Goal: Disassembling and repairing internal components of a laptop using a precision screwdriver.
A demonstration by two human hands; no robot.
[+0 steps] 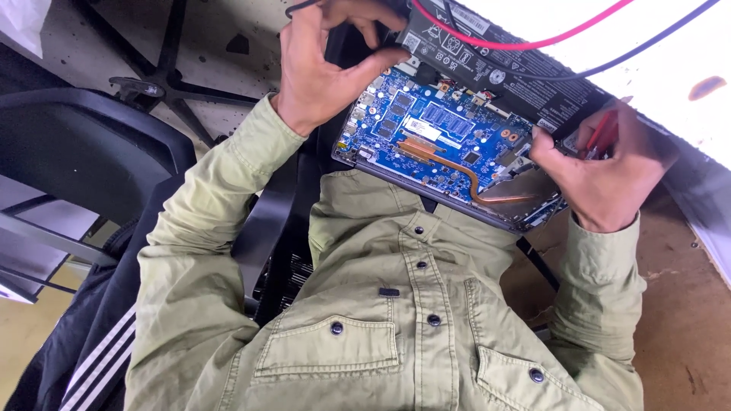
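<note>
An opened laptop (381,164) leans against my chest, its blue circuit board (426,129) and copper heat pipe (449,164) exposed. The long black battery (502,65) lies along its far side. My left hand (324,72) grips the laptop's left far corner, with the thumb on the end of the battery. My right hand (605,175) sits at the right end of the board and is closed on a red-handled tool (601,133), whose tip is hidden by the fingers. A red wire (533,38) and a dark wire (647,42) cross the battery.
A white table top (670,76) lies at the upper right, with a brown surface (685,304) below it. A black chair (84,152) stands to the left, and a chair's star base (164,80) rests on the speckled floor. My green shirt (396,320) fills the lower frame.
</note>
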